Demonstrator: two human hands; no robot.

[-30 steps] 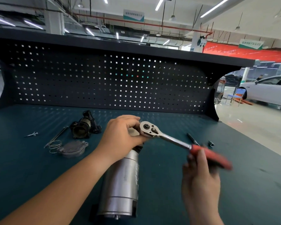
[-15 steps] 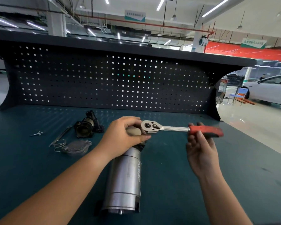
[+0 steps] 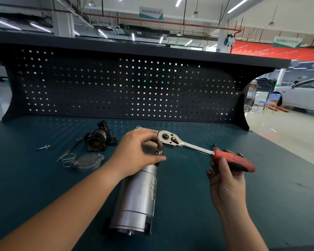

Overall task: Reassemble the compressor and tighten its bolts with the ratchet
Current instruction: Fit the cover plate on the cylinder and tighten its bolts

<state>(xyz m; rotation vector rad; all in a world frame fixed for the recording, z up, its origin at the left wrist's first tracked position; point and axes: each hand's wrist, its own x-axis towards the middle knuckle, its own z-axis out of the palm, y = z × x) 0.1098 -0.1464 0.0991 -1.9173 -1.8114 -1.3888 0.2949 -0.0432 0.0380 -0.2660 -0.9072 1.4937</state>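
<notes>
Left grip (image 3: pixel 138 151) is curled over the far end of the silver compressor (image 3: pixel 138 198), which lies mid-surface (image 3: pixel 225 214), running 6 to 12 o'clock. Right grip (image 3: pixel 227 180), out at 3 o'clock, is wrapped round the ratchet (image 3: pixel 188 146) by its red handle, head at the compressor's far end. Black housing (image 3: pixel 98 140) and round cover (image 3: pixel 85 162) sit at 10 o'clock.

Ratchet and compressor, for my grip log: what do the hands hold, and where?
Right hand grips the ratchet by its red handle; left hand grips the compressor at its far end.
</notes>
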